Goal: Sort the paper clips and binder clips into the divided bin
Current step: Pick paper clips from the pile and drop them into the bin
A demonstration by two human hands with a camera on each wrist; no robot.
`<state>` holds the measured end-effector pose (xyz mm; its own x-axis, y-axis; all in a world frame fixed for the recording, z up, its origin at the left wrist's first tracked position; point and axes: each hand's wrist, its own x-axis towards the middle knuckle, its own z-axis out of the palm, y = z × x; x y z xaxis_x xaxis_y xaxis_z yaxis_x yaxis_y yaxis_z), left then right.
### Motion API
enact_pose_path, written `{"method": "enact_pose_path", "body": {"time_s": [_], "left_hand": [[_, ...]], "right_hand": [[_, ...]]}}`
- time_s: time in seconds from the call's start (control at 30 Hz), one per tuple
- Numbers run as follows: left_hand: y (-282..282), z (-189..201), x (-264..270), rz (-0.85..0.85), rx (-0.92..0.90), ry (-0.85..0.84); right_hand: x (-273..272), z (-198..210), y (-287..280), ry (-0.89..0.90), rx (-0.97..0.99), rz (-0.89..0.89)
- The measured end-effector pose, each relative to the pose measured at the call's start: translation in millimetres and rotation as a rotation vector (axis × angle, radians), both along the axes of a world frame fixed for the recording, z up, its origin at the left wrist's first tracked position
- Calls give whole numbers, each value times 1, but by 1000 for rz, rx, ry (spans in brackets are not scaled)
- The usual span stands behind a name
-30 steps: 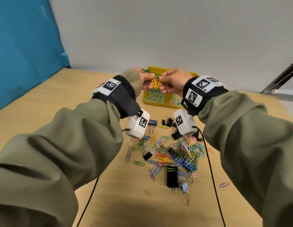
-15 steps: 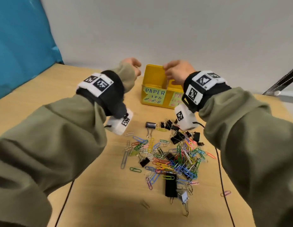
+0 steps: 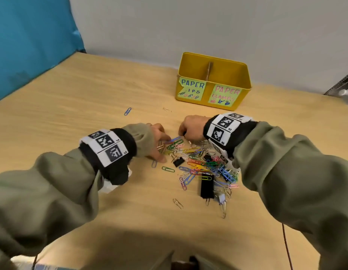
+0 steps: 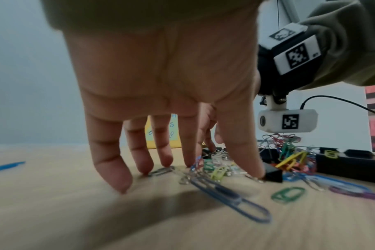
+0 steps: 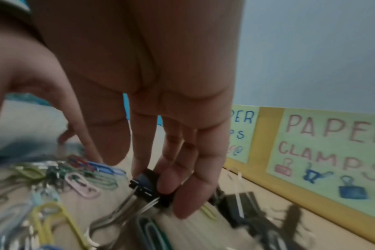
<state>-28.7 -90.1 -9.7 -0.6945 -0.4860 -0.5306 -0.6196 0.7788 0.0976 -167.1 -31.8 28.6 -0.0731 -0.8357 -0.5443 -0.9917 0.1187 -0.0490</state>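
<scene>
Black sprung steel, light and stiff: my right hand [image 5: 161,118] has its fingers curled round a small binder clip [image 5: 146,183] at the pile's [image 3: 200,162] far edge, the side nearest the yellow bin [image 3: 213,79]. I judge its body grips better than the slippery wire handles. My left hand [image 4: 161,101], fingers spread straight, holds nothing, tips on the paper clips [image 4: 206,169] at the pile's left.

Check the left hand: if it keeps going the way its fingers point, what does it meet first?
Almost certainly the table. The left hand points its fingers down, tips at or just above the wood beside the paper clip pile. Actual contact is unclear.
</scene>
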Motion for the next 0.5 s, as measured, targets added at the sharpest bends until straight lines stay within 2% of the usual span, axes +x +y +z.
{"method": "enact_pose_path", "body": {"time_s": [0.17, 0.3, 0.5], "left_hand": [[16, 5, -8, 163, 50, -27], [23, 4, -27, 347, 109, 56], [24, -1, -36, 399, 88, 57]], "right_hand": [[0, 4, 8, 59, -110, -5], [15, -6, 9, 3, -13, 60], [20, -8, 3, -28, -32, 28]]}}
